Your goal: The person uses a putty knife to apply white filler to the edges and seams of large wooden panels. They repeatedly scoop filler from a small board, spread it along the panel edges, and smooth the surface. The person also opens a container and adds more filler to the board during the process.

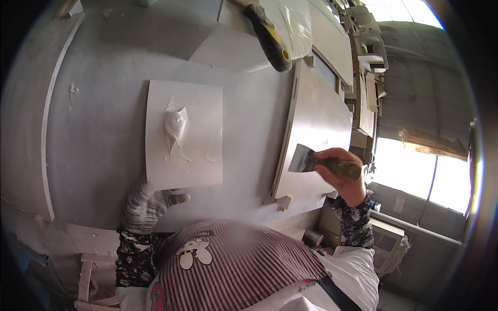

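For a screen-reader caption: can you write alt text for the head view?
A person's right hand holds a putty knife over a pale panel, while the gloved left hand grips the edge of a white board carrying a lump of white filler. A second scraper with a black and yellow handle lies on the grey worktable.

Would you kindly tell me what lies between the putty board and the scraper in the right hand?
In the head view, only bare grey tabletop and the panel's left edge lie between the board and scraper.
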{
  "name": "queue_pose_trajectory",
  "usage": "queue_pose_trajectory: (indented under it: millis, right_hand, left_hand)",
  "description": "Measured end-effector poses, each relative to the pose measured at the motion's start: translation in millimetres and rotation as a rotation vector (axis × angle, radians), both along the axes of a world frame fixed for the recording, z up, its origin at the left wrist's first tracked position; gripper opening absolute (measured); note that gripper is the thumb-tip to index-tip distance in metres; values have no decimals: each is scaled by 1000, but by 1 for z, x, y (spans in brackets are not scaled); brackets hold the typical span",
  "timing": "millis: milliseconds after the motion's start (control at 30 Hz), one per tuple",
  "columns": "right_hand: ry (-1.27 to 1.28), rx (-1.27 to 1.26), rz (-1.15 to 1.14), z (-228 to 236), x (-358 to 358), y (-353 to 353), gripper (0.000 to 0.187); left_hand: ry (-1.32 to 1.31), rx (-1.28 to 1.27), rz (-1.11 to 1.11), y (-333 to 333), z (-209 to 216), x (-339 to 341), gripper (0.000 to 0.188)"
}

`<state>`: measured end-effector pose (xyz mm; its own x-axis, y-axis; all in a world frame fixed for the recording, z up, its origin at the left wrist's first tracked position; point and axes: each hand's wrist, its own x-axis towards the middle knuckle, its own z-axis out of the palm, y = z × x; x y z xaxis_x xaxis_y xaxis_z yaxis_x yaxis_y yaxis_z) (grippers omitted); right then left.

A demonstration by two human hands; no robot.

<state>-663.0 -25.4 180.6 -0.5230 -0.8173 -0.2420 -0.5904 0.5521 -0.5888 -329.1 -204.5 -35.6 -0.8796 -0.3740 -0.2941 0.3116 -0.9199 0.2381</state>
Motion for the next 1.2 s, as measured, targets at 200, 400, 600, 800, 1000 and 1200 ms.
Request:
queue_pose_trajectory:
  millis: [200, 400, 600, 800, 1000, 1200]
  right_hand:
    - [-15, 26, 23, -24, 31, 26, 18]
    - [-45, 90, 70, -34, 49, 39, 16]
    - [-77, 90, 71, -45, 61, 48, 17]
    - [23, 135, 90, -45, 68, 52, 15]
    - [48, 138, 85, -33, 73, 51, 13]
    - [222, -50, 1, -9, 49, 46, 14]
  left_hand:
    - [3, -26, -3, 0, 2, -2, 48]
    - [-15, -23, 8, 0, 1, -2, 48]
    - [-29, -25, -8, -2, 7, -3, 48]
    - [-75, 0, 12, -2, 10, -3, 53]
    - [8, -19, 2, -4, 1, -1, 52]
    - [-9, 9, 9, -4, -3, -3, 51]
